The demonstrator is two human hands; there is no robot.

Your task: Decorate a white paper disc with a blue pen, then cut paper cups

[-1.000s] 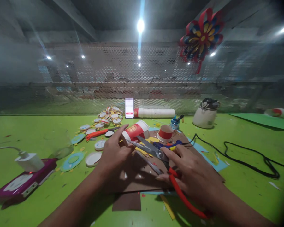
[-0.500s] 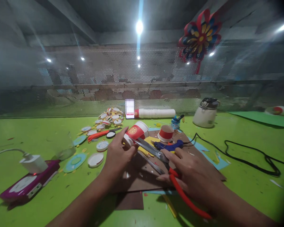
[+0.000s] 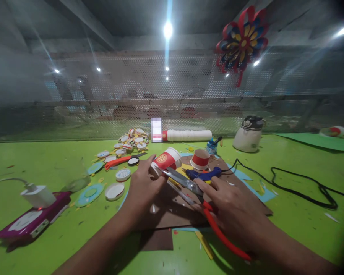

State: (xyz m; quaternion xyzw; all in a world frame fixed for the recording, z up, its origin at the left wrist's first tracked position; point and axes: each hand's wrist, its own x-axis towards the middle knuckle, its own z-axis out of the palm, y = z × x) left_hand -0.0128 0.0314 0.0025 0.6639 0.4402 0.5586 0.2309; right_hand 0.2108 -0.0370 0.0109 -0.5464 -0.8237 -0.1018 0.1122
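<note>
My left hand (image 3: pixel 145 185) is closed on the base of a red and white paper cup (image 3: pixel 166 158) lying on its side over brown paper (image 3: pixel 172 212). My right hand (image 3: pixel 232 208) grips red-handled scissors (image 3: pixel 189 187). Their blades stand apart, with the tips at the cup's base by my left fingers. A blue glue gun (image 3: pixel 205 175) lies just behind the scissors. A short cut red and white cup piece (image 3: pixel 200 159) stands upside down beyond it.
Round paper discs (image 3: pixel 130 142) and orange-handled scissors (image 3: pixel 120 161) lie at the back left. A purple device with a white plug (image 3: pixel 31 214) sits at left. A stack of cups (image 3: pixel 186 135), a small bottle (image 3: pixel 211 146), a white pot (image 3: pixel 249 134) and a black cable (image 3: pixel 298 183) are at the back and right.
The scissor blades have narrowed a little at the cup's base. My view has shifted slightly; both hands stay where they were.
</note>
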